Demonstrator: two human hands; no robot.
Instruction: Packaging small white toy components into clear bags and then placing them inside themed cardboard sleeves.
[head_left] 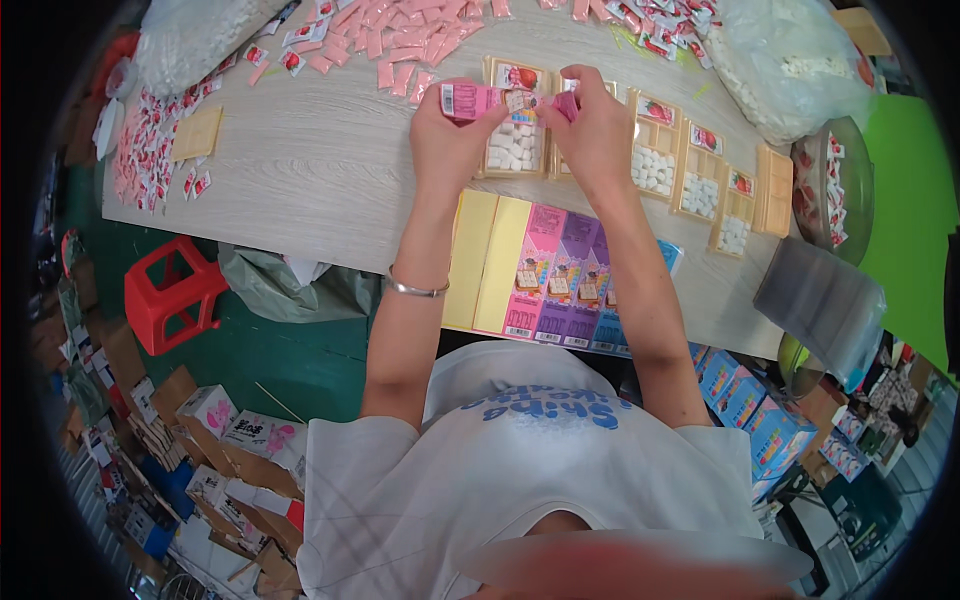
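A pink printed sticker strip (520, 103) is stretched level between my two hands. My left hand (450, 145) pinches its left part, and my right hand (590, 135) grips the right end, which curls up. Directly beneath lies a cream plastic tray (513, 152), with small white pieces in its lower section and a red-printed sachet in its upper one. A second tray, beside it, is mostly covered by my right hand. In front of my forearms lies the label sheet (560, 265), with pink, purple and blue strips and bare yellow backing on its left.
Several filled trays (655, 150) run along to the right, ending near an unfilled tray (773, 190). Pink sachets (400, 40) are heaped at the far side. More packets lie left (150, 150). A bowl (835, 185) and a clear bin (820, 300) edge the right side; a red stool (175, 290) stands below left.
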